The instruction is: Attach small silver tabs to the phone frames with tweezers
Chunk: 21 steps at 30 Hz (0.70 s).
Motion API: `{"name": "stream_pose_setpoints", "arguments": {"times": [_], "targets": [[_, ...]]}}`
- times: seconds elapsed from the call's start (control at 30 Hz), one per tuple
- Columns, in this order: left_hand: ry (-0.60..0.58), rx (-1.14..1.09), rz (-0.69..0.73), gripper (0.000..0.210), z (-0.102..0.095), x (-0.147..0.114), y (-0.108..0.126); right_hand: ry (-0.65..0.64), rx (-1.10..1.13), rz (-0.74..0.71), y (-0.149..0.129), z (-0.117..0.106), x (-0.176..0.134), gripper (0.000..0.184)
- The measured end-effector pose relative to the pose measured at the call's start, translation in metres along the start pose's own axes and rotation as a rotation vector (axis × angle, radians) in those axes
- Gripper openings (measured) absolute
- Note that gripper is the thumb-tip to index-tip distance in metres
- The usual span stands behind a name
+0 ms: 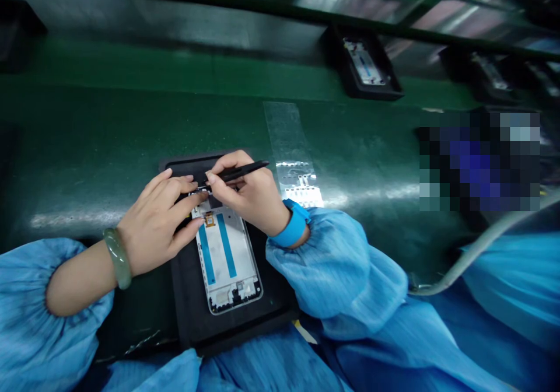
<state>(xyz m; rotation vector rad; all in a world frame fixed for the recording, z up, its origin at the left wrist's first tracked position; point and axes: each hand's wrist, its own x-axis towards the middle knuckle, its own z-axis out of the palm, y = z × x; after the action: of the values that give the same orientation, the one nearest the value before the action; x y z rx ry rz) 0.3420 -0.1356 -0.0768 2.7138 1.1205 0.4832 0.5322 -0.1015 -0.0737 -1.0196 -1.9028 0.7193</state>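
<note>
A phone frame (pixel 238 246) with two blue strips lies in a black foam tray (pixel 280 293) in front of me. My left hand (pixel 160 220) rests on the frame's upper left side, its fingers spread and its fingertips on the top end. My right hand (pixel 249 196) is closed around slim black tweezers (pixel 245 171), held like a pen. Their tips are hidden by my fingers near the frame's top end. A small orange-brown flex piece (pixel 210 220) shows beside my left thumb.
A clear plastic strip with white pieces (pixel 301 196) lies right of the tray. At the back, a black tray (pixel 380 93) holds another phone frame (pixel 364 62); more black trays stand to either side. A grey cable (pixel 472 252) and another person's blue sleeve (pixel 516 281) are at right.
</note>
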Motion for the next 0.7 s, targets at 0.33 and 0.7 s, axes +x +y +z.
{"name": "stream_pose_setpoints", "arguments": {"times": [0.33,0.7], "targets": [[-0.001,0.005,0.002,0.035,-0.0005,0.0001,-0.0008,0.012,-0.107,-0.146,0.0006,0.0044,0.0006,0.004],[-0.010,0.012,-0.007,0.035,-0.0002,0.0000,0.0000,0.044,-0.038,0.015,0.0039,-0.0019,0.0018,0.004]]}}
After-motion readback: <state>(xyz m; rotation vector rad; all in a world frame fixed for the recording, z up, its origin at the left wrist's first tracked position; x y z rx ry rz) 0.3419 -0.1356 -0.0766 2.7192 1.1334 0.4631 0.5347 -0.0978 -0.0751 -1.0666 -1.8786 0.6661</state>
